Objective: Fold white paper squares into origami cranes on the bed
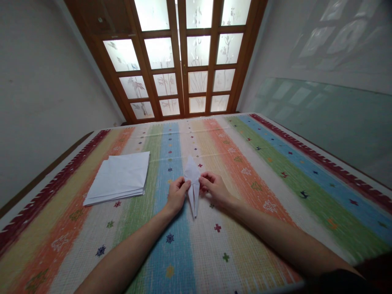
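Observation:
A white folded paper [192, 169], long and narrow with pointed ends, is between my two hands over the striped cloth. Its near half is split lengthwise into two slim flaps that taper toward me. My left hand [177, 194] pinches its left edge near the middle, thumb on top. On the opposite edge, my right hand [215, 188] grips the paper between thumb and bent fingers. Left of my hands lies a stack of white paper sheets [121, 175], apart from both of them.
A colourful striped tablecloth [226, 261] covers the table. Beyond the far edge stand wooden doors [183, 73] with frosted glass panes. A pale wall [45, 73] rises at the left, and a greenish glossy panel [321, 118] is along the right.

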A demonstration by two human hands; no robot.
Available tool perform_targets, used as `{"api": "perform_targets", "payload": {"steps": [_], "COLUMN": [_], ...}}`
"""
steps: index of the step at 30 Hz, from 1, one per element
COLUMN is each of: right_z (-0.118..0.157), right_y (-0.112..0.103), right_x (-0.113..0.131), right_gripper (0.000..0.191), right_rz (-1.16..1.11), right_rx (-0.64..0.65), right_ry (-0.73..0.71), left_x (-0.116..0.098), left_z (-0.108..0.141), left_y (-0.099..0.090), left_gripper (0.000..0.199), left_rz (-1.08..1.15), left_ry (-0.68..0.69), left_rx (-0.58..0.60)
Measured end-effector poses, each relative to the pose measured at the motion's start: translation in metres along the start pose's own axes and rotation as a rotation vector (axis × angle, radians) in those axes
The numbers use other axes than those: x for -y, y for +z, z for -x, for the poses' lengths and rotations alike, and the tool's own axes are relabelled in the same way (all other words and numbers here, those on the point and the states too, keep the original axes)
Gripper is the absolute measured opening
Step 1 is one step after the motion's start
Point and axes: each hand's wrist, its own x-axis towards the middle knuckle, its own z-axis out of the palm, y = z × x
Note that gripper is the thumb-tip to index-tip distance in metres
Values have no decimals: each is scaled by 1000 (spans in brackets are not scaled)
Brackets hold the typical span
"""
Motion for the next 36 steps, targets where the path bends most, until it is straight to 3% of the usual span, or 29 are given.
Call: {"api": "perform_targets", "payload": {"steps": [8, 13, 24, 36], "right_z": [-6, -7, -6, -3], "right_y": [-4, -7, -6, -4], "right_x": [0, 2, -1, 0], "right_gripper": [37, 37, 35, 37], "right_rz": [-83, -76, -118, -214], "right_rx": [-63, -104, -102, -49], "right_ry": [50, 55, 3, 37], "left_x": [4, 8, 14, 12], "left_z": [0, 2, 1, 1], "left_y": [3, 2, -2, -1], "left_gripper": [31, 43, 36, 39], "left_rz": [61, 166, -45, -1], "left_ry": [-5, 13, 100, 45], "left_rx": [40, 59, 27, 9]}}
